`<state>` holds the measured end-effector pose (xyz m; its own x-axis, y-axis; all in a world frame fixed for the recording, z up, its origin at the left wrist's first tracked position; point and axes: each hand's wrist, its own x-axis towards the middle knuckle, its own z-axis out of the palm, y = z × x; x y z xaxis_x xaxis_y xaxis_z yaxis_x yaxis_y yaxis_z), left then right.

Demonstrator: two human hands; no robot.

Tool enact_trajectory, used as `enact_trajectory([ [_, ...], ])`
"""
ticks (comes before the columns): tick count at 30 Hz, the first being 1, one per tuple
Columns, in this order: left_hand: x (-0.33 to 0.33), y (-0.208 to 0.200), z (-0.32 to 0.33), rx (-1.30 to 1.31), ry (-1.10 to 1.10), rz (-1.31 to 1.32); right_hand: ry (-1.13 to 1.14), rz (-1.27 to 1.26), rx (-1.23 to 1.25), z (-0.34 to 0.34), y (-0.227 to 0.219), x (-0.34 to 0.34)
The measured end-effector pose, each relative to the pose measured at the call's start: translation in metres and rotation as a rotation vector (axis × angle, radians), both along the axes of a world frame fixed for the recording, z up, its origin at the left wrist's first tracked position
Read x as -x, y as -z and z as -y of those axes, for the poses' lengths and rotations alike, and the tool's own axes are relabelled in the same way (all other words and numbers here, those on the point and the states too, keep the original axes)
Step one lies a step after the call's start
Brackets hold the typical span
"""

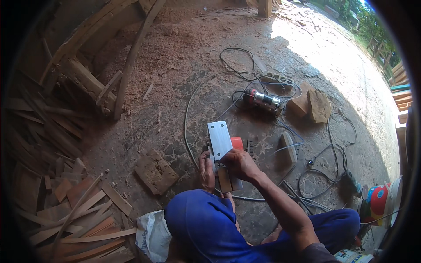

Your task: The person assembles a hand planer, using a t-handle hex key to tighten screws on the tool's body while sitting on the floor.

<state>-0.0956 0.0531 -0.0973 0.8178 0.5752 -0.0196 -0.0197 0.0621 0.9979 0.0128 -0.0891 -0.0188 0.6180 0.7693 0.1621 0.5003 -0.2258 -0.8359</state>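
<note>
In front of my knees is a tool-like assembly with a flat silver metal plate (219,136) that has screws near its corners. A red-orange part (237,143) shows beside the plate, and a brown and grey lower section (226,180) extends toward me. Along its left side, my left hand (207,172) is closed against the edge, fingers curled. Over the near end of the plate, my right hand (241,165) is closed with its fingers pinched together. Whatever lies between those fingertips is hidden by the hand.
A corded power tool (263,100) lies ahead near a socket strip (277,79) and wooden blocks (319,106). Another block (155,171) is at left, by piled wood offcuts (83,215). Cables (335,175) loop at right, near a teal tool (351,183) and a colourful bucket (379,201).
</note>
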Motion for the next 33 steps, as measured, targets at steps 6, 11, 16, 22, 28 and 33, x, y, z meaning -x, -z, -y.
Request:
enact_trajectory([
  [6, 0.003, 0.001, -0.004, -0.083, -0.027, -0.019, -0.110, 0.169, 0.154, -0.014, 0.003, 0.004],
  [11, -0.002, -0.011, 0.004, -0.046, -0.028, -0.019, -0.103, 0.176, 0.122, -0.013, 0.015, 0.000],
  [16, -0.001, -0.001, 0.003, -0.001, -0.033, 0.027, -0.111, 0.105, 0.114, -0.012, 0.004, 0.003],
  [22, -0.002, 0.009, 0.001, 0.006, -0.033, 0.053, -0.180, 0.224, 0.231, -0.016, -0.003, 0.005],
  [28, 0.001, -0.002, -0.002, 0.076, 0.015, 0.017, -0.129, 0.328, 0.362, -0.019, -0.015, 0.010],
  [33, 0.006, 0.011, -0.007, 0.218, 0.040, 0.024, -0.172, 0.508, 0.342, -0.020, -0.004, 0.012],
])
